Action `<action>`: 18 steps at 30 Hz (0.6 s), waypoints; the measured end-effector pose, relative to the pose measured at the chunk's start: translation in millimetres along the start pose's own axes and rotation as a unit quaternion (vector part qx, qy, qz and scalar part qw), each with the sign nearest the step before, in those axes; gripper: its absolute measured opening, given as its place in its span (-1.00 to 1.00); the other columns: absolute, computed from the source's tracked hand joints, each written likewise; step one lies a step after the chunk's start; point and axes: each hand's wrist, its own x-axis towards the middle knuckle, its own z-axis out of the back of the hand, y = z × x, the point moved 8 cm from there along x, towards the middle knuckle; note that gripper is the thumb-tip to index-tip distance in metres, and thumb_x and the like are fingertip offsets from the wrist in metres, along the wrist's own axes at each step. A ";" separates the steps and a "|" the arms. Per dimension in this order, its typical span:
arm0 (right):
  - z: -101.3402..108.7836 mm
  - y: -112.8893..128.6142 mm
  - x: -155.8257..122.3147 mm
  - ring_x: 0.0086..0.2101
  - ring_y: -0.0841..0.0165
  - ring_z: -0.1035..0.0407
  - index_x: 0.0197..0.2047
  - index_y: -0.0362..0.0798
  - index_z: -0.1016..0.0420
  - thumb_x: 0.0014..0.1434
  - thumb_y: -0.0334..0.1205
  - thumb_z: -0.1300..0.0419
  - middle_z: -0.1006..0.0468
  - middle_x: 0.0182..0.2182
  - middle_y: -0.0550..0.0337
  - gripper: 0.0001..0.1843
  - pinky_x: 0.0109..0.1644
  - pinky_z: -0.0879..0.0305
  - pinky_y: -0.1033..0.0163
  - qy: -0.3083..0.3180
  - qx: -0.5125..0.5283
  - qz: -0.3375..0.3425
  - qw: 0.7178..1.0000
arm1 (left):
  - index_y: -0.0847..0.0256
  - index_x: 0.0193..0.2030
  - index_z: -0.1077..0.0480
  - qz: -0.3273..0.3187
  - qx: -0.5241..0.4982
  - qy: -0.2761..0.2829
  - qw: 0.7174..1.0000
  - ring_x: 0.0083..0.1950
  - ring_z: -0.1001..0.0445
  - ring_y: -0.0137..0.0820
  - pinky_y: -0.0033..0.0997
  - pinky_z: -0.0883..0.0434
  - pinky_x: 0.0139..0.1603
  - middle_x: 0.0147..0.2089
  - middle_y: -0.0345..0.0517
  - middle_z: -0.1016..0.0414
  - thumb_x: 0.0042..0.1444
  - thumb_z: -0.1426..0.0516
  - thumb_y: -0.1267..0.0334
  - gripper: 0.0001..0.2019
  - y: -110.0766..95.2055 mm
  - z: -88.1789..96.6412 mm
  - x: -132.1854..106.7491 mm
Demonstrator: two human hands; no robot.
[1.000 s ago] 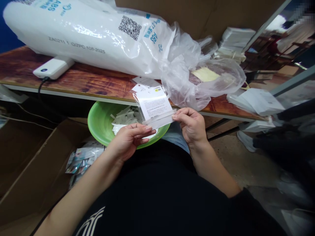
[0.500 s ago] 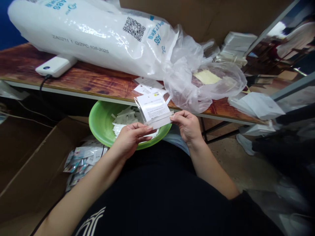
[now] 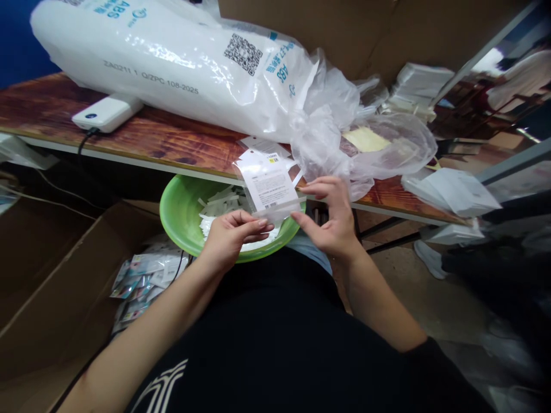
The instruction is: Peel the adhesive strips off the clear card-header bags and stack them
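Right hand [image 3: 333, 223] has released its pinch, thumb and fingers parted beside the clear plastic packet [image 3: 272, 186]; left hand [image 3: 228, 235] pinches the packet's flap [image 3: 282, 212] above the green basin [image 3: 174, 215].

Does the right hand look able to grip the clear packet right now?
Likely yes: the right hand is open right at the clear packet, and nothing visible blocks the way.

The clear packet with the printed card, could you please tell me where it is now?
In the head view, the clear packet is near the centre, held by the left hand and overlapping the green bowl's right side.
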 end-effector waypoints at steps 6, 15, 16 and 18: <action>-49.7 43.8 4.8 -0.10 0.21 -0.24 -0.15 -0.02 -0.44 0.21 -0.25 -0.13 -0.45 -0.14 0.07 -0.86 0.00 -0.07 0.05 0.150 -0.186 0.182 0.954 | 0.28 -0.52 -0.40 -0.128 0.126 -0.051 0.982 -0.42 -0.52 -0.43 -0.45 -0.50 -0.29 -0.52 -0.20 -0.51 -0.20 -0.37 0.25 -0.76 -16.5 3.5 -3.0; -65.5 38.9 2.3 -0.23 0.34 -0.28 -0.25 -0.04 -0.46 0.30 -0.21 -0.05 -0.52 -0.28 0.18 -0.81 -0.11 0.04 0.12 0.200 -0.135 0.193 0.951 | 0.23 -0.34 -0.49 -0.249 0.280 -0.107 0.921 -0.24 -0.54 -0.39 -0.45 -0.47 -0.18 -0.26 -0.11 -0.59 -0.01 -0.21 0.30 -0.92 -32.3 10.3 -15.6; -65.4 37.8 2.5 -0.24 0.34 -0.28 -0.25 -0.04 -0.47 0.30 -0.19 -0.06 -0.53 -0.28 0.19 -0.81 -0.12 0.04 0.12 0.204 -0.128 0.190 0.952 | 0.22 -0.34 -0.50 -0.254 0.293 -0.112 0.915 -0.25 -0.54 -0.39 -0.46 -0.47 -0.18 -0.26 -0.12 -0.59 0.00 -0.21 0.31 -0.92 -33.2 9.8 -16.6; -66.2 35.1 4.0 -0.26 0.36 -0.29 -0.26 -0.03 -0.48 0.30 -0.18 -0.06 -0.54 -0.29 0.21 -0.80 -0.13 0.06 0.12 0.206 -0.120 0.185 0.953 | 0.22 -0.34 -0.50 -0.259 0.315 -0.112 0.906 -0.26 -0.54 -0.40 -0.47 -0.47 -0.19 -0.27 -0.12 -0.60 0.01 -0.20 0.31 -0.92 -33.8 7.8 -17.8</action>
